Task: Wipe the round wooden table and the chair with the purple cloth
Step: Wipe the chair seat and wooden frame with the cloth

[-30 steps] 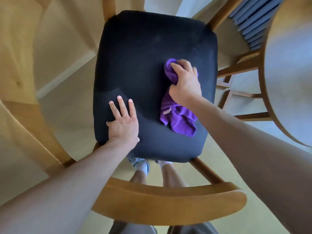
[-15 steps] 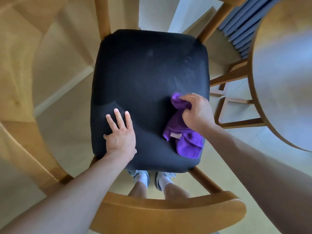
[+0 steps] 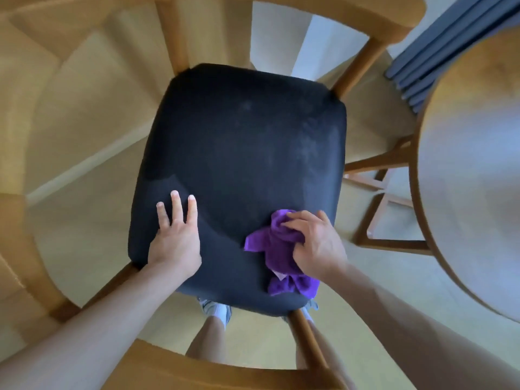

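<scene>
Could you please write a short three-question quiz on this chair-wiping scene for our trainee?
1. True or false: the left hand lies flat on the seat.
2. Which hand grips the cloth?
3. The table is: A) at the right edge, B) under the seat, C) behind the person.

Key: 1 true; 2 the right hand; 3 A.

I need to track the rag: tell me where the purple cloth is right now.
In the head view the purple cloth lies bunched on the near right part of the black chair seat, gripped by the right hand, with the left hand flat on the seat beside it.
</scene>
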Motion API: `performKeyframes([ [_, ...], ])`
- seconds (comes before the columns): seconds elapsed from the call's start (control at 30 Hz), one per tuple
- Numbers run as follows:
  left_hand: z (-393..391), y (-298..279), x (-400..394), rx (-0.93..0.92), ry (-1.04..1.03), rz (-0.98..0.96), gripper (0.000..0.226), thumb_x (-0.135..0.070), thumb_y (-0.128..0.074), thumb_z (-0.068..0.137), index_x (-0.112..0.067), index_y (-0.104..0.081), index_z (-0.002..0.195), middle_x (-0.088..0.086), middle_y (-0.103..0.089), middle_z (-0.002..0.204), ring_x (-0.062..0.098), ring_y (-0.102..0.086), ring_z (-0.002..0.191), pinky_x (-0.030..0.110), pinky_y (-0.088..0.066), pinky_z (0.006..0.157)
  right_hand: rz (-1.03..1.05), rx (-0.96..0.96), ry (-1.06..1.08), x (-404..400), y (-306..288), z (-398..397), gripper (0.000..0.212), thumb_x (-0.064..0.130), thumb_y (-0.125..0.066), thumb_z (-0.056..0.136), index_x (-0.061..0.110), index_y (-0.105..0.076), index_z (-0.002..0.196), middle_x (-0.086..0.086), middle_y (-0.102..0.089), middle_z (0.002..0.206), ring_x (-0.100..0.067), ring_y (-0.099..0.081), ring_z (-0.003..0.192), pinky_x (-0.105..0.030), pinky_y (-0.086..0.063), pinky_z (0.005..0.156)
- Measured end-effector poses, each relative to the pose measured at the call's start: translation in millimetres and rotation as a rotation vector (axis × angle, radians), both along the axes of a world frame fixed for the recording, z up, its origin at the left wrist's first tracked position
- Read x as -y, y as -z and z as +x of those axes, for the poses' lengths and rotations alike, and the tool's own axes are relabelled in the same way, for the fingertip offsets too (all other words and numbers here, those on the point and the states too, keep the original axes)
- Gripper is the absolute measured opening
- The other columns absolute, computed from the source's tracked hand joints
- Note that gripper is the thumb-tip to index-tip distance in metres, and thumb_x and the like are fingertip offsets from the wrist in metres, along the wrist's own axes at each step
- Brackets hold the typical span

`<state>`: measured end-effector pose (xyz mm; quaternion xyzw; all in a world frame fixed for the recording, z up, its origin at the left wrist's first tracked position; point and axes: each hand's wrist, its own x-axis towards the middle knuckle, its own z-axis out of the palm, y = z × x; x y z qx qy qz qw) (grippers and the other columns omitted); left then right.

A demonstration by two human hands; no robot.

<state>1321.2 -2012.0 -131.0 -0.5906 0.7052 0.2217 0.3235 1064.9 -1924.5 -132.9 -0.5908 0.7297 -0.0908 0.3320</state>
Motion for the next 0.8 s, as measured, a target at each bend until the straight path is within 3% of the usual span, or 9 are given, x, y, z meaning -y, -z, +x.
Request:
performKeyframes([
  [0.07,-10,-3,-5,-0.061,-0.145,-0.003,0.106,-0.009,-0.065,0.094,-0.026,0.012,0.164,-0.001,0.024,0.171,0.035,0.009,0.16,0.04,-0.055,0.092,0.039,0.116,0.12,11,-4,-20,0.058,0.0,-0.044,0.062,0.02,-0.08,0.102,0.005,-0.076,0.108,-0.03,-0.057,0.092,-0.027,-0.048,0.081],
  [0.17,-39,-13,-11,-0.119,-0.289,-0.035,0.101,-0.02,-0.068,0.093,-0.024,0.003,0.165,0.002,0.011,0.174,0.031,0.0,0.16,0.046,-0.046,0.107,0.007,0.228,0.358,42,-13,-49,0.057,0.0,-0.046,0.062,0.016,-0.079,0.106,-0.001,-0.077,0.102,-0.021,-0.067,0.1,-0.014,-0.043,0.086],
  [0.27,-78,-20,-23,-0.162,-0.196,-0.085,0.111,-0.037,-0.077,0.089,-0.02,0.004,0.164,0.01,0.007,0.173,0.031,-0.002,0.16,0.043,-0.032,0.121,-0.091,0.2,0.38,86,-18,-68,0.065,0.008,-0.043,0.063,0.012,-0.072,0.121,-0.002,-0.068,0.125,-0.025,-0.06,0.116,-0.02,-0.041,0.097],
  [0.33,-99,-20,-26,-0.17,-0.087,-0.098,0.121,-0.045,-0.08,0.086,-0.025,0.01,0.164,0.011,0.014,0.173,0.033,0.003,0.16,0.046,-0.022,0.126,-0.067,0.121,0.28,110,-13,-67,0.069,0.006,-0.047,0.071,0.017,-0.062,0.137,-0.003,-0.048,0.15,-0.031,-0.044,0.131,-0.028,-0.035,0.109],
  [0.4,-110,-17,-18,-0.135,-0.014,-0.087,0.132,-0.053,-0.084,0.079,-0.033,0.016,0.162,0.009,0.022,0.171,0.037,0.011,0.159,0.055,-0.012,0.128,0.024,-0.012,0.155,115,-5,-58,0.072,0.004,-0.05,0.076,0.026,-0.052,0.145,-0.003,-0.032,0.159,-0.034,-0.033,0.135,-0.039,-0.039,0.11],
  [0.47,-111,-15,-3,-0.087,-0.014,-0.073,0.143,-0.059,-0.088,0.07,-0.04,0.022,0.16,0.008,0.028,0.169,0.043,0.017,0.157,0.066,-0.004,0.124,0.072,-0.179,0.003,96,1,-48,0.069,0.009,-0.053,0.079,0.028,-0.051,0.145,-0.004,-0.035,0.152,-0.036,-0.034,0.127,-0.047,-0.045,0.101],
  [0.57,-108,-9,23,-0.041,-0.055,-0.067,0.152,-0.067,-0.09,0.06,-0.047,0.026,0.156,0.009,0.033,0.167,0.049,0.021,0.154,0.074,0.001,0.118,0.053,-0.225,-0.127,52,6,-46,0.059,0.01,-0.055,0.078,0.026,-0.058,0.135,-0.004,-0.043,0.133,-0.035,-0.039,0.112,-0.045,-0.049,0.086],
  [0.7,-108,0,31,-0.032,-0.053,-0.006,0.152,-0.058,-0.093,0.063,-0.046,0.026,0.156,0.008,0.035,0.166,0.053,0.012,0.155,0.072,-0.009,0.122,0.039,-0.03,-0.151,26,9,-60,0.057,0.0,-0.053,0.074,0.02,-0.069,0.125,-0.004,-0.049,0.122,-0.032,-0.044,0.104,-0.04,-0.05,0.086],
  [0.8,-105,6,30,-0.053,-0.05,-0.006,0.152,-0.054,-0.094,0.064,-0.044,0.026,0.157,0.01,0.035,0.166,0.055,0.011,0.154,0.066,-0.018,0.123,-0.059,0.162,0.024,44,4,-74,0.057,-0.008,-0.052,0.068,0.01,-0.076,0.117,-0.007,-0.054,0.111,-0.034,-0.057,0.103,-0.026,-0.044,0.093],
])
